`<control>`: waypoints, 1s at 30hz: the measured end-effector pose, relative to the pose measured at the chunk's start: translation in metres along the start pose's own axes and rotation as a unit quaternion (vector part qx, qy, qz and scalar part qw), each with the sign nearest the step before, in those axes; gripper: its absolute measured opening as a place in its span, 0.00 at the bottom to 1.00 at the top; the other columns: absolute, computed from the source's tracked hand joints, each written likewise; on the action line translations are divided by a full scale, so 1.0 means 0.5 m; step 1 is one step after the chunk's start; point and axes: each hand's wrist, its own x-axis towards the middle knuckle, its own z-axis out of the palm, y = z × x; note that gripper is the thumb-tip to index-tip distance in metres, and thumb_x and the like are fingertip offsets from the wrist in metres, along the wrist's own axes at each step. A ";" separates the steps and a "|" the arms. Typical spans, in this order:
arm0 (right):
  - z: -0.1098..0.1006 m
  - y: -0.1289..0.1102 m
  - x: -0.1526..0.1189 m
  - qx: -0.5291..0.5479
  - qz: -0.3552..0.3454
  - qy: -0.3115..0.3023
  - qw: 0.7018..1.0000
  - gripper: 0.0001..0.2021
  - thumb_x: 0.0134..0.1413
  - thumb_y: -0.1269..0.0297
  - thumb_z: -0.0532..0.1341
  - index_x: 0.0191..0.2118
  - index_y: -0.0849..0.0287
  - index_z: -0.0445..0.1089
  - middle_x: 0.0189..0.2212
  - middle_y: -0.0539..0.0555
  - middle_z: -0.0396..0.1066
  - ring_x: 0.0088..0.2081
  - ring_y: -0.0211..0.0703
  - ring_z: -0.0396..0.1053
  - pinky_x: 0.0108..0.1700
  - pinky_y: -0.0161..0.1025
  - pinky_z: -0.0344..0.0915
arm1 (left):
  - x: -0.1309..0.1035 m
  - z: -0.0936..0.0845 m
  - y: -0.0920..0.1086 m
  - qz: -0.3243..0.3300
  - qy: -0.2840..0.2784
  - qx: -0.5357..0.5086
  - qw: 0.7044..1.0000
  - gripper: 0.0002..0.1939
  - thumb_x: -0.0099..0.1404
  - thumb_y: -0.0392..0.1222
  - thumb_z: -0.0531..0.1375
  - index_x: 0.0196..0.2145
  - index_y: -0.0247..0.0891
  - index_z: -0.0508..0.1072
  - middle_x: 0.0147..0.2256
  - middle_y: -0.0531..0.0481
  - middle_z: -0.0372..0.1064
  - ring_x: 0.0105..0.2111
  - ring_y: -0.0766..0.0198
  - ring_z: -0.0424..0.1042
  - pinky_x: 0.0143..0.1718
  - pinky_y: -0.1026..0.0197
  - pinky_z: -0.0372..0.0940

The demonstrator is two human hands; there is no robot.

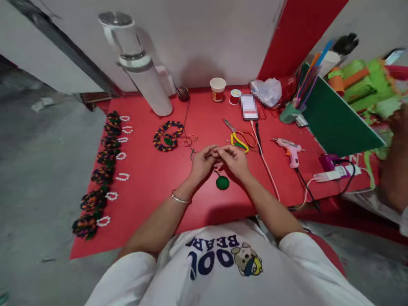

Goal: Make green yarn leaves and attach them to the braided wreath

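Both hands meet above the red table (140, 221), fingertips touching. My left hand (204, 162) has its fingers pinched together on something too small to make out. My right hand (233, 160) is closed the same way against it. Dark green yarn runs from under the fingers to a green yarn ball (222, 182) just below the hands. To the left lies a braided multicolour yarn loop (168, 136) with a green piece inside. Yellow-handled scissors (237, 140) and red-handled scissors (249, 138) rest just beyond my right hand.
Yarn bundles (102, 175) and bead rings (121, 156) line the left edge. At the back stand a white flask (149, 89), a paper cup (217, 90), a thread spool (235, 97) and a phone (249, 106). A pink glue gun (290, 151) and power strip (334, 173) lie right. Another person's arm (395, 161) shows far right.
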 end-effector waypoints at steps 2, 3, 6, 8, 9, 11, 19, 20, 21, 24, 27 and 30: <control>0.001 -0.002 -0.002 -0.004 0.001 0.002 1.000 0.17 0.54 0.48 0.69 0.38 0.58 0.74 0.34 0.52 0.83 0.20 0.35 0.74 0.21 0.31 0.72 | 0.001 0.001 0.000 -0.003 0.003 0.000 1.000 0.23 0.52 0.42 0.72 0.46 0.33 0.79 0.31 0.51 0.78 0.24 0.66 0.75 0.23 0.64 0.73; 0.002 -0.003 -0.003 -0.006 0.001 0.003 1.000 0.17 0.54 0.47 0.69 0.37 0.57 0.73 0.34 0.52 0.83 0.20 0.34 0.74 0.21 0.31 0.72 | 0.001 0.001 0.000 -0.004 0.003 0.000 1.000 0.24 0.52 0.43 0.72 0.46 0.34 0.79 0.31 0.51 0.78 0.23 0.66 0.74 0.23 0.64 0.73; 0.002 -0.005 -0.002 -0.013 0.000 0.001 1.000 0.18 0.54 0.46 0.70 0.37 0.57 0.73 0.34 0.52 0.83 0.21 0.34 0.74 0.21 0.31 0.72 | 0.002 0.000 0.003 -0.009 -0.001 0.003 1.000 0.26 0.50 0.44 0.73 0.47 0.34 0.78 0.30 0.52 0.78 0.22 0.66 0.74 0.23 0.63 0.72; 0.000 -0.006 0.000 -0.020 -0.003 0.001 1.000 0.18 0.54 0.46 0.70 0.36 0.57 0.73 0.34 0.52 0.83 0.21 0.34 0.74 0.21 0.31 0.73 | 0.002 -0.001 0.005 -0.011 -0.005 0.005 1.000 0.27 0.50 0.44 0.74 0.47 0.33 0.78 0.30 0.51 0.78 0.22 0.66 0.74 0.23 0.63 0.72; 0.000 -0.006 0.001 -0.024 -0.005 0.002 1.000 0.18 0.54 0.45 0.70 0.36 0.57 0.73 0.34 0.52 0.83 0.21 0.34 0.74 0.21 0.31 0.73 | 0.002 -0.001 0.006 -0.012 -0.007 0.007 1.000 0.28 0.49 0.44 0.74 0.47 0.33 0.78 0.31 0.51 0.78 0.22 0.66 0.74 0.23 0.63 0.72; -0.001 -0.008 0.002 -0.031 -0.007 0.003 0.999 0.19 0.53 0.45 0.70 0.36 0.57 0.73 0.34 0.53 0.83 0.21 0.35 0.74 0.21 0.31 0.73 | 0.002 -0.001 0.007 -0.012 -0.007 0.008 1.000 0.28 0.49 0.45 0.74 0.47 0.33 0.78 0.31 0.51 0.78 0.22 0.67 0.74 0.23 0.63 0.72; -0.002 -0.008 0.003 -0.040 -0.004 0.002 0.999 0.19 0.53 0.45 0.70 0.35 0.57 0.72 0.32 0.52 0.82 0.21 0.35 0.74 0.21 0.32 0.73 | 0.002 -0.004 0.006 -0.012 -0.010 0.013 1.000 0.27 0.49 0.44 0.74 0.47 0.34 0.78 0.32 0.50 0.79 0.22 0.67 0.74 0.23 0.63 0.72; -0.002 -0.008 0.003 -0.039 -0.004 0.003 0.999 0.19 0.53 0.45 0.70 0.35 0.57 0.72 0.32 0.52 0.82 0.21 0.35 0.74 0.21 0.31 0.73 | 0.002 -0.004 0.006 -0.013 -0.011 0.013 1.000 0.27 0.50 0.44 0.74 0.47 0.34 0.78 0.32 0.50 0.80 0.22 0.67 0.74 0.23 0.63 0.72; -0.002 -0.008 0.003 -0.038 -0.004 0.003 0.999 0.19 0.53 0.45 0.70 0.35 0.57 0.72 0.32 0.52 0.82 0.20 0.35 0.74 0.21 0.31 0.73 | 0.002 -0.005 0.007 -0.014 -0.013 0.014 1.000 0.27 0.50 0.44 0.74 0.47 0.34 0.79 0.33 0.49 0.80 0.22 0.67 0.74 0.23 0.63 0.72; -0.002 -0.006 0.004 -0.036 -0.004 0.000 0.999 0.18 0.53 0.46 0.70 0.35 0.57 0.72 0.33 0.52 0.82 0.20 0.35 0.74 0.21 0.32 0.73 | 0.002 -0.004 0.008 -0.016 -0.014 0.013 1.000 0.26 0.50 0.44 0.74 0.47 0.34 0.79 0.32 0.49 0.80 0.23 0.66 0.75 0.24 0.63 0.72; -0.003 -0.004 0.004 -0.037 -0.003 0.002 0.999 0.18 0.53 0.46 0.70 0.35 0.57 0.72 0.31 0.51 0.81 0.21 0.35 0.74 0.22 0.32 0.73 | 0.002 -0.003 0.007 -0.015 -0.012 0.010 1.000 0.27 0.50 0.45 0.75 0.47 0.34 0.79 0.32 0.49 0.80 0.22 0.67 0.74 0.23 0.64 0.71; -0.003 -0.003 0.003 -0.038 -0.003 0.005 0.999 0.18 0.53 0.46 0.70 0.35 0.57 0.72 0.30 0.50 0.80 0.20 0.35 0.73 0.22 0.32 0.73 | 0.003 -0.003 0.004 -0.016 -0.012 0.011 1.000 0.27 0.49 0.46 0.75 0.47 0.34 0.79 0.32 0.50 0.79 0.22 0.68 0.73 0.23 0.64 0.71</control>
